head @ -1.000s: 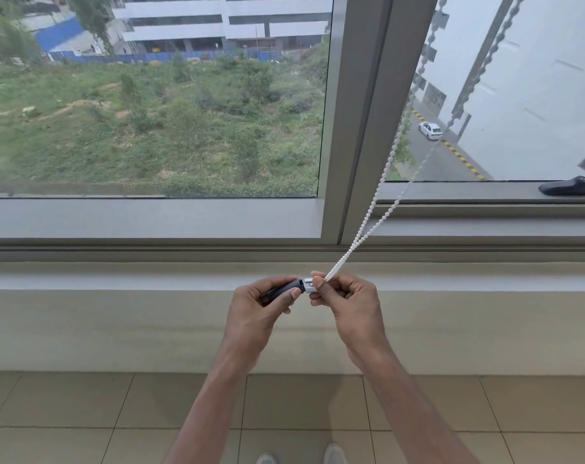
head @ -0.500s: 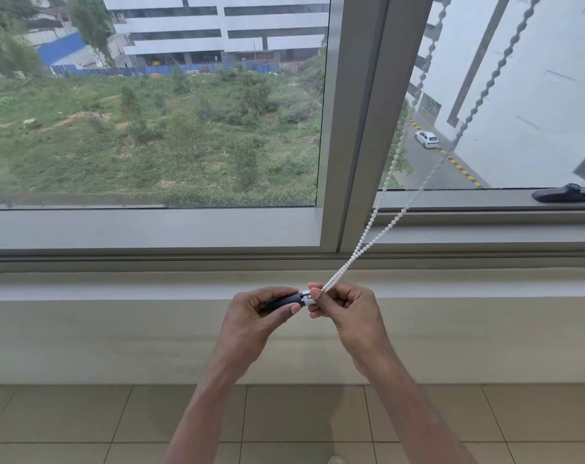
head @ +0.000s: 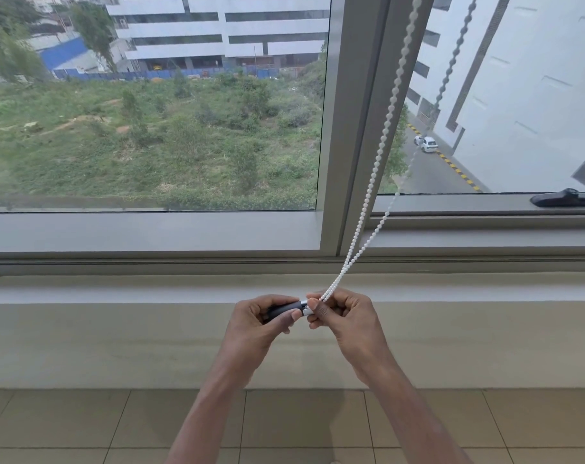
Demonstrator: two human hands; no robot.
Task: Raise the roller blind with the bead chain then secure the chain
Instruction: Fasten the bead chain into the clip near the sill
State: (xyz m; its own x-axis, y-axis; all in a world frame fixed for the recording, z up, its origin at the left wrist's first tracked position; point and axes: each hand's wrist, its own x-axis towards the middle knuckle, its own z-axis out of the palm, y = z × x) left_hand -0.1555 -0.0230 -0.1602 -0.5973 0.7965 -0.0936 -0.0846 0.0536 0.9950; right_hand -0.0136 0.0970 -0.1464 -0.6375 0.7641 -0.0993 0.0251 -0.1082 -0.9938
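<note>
My left hand (head: 256,324) is closed on the dark chain weight (head: 286,309), right hand (head: 343,318) pinching the bead chain (head: 368,192) at its white end; weight's long axis runs 8–2 o'clock, chain leaving toward 1 o'clock, right hand nearer it

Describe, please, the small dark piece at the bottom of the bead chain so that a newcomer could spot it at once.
Start at the grey window post between the two panes and follow the white bead chain down to the hands below the sill. The dark weight lies level there, in the left hand, its pale cap by the right hand. It is the only dark, smooth cylinder; the chain is white and beaded.
</note>
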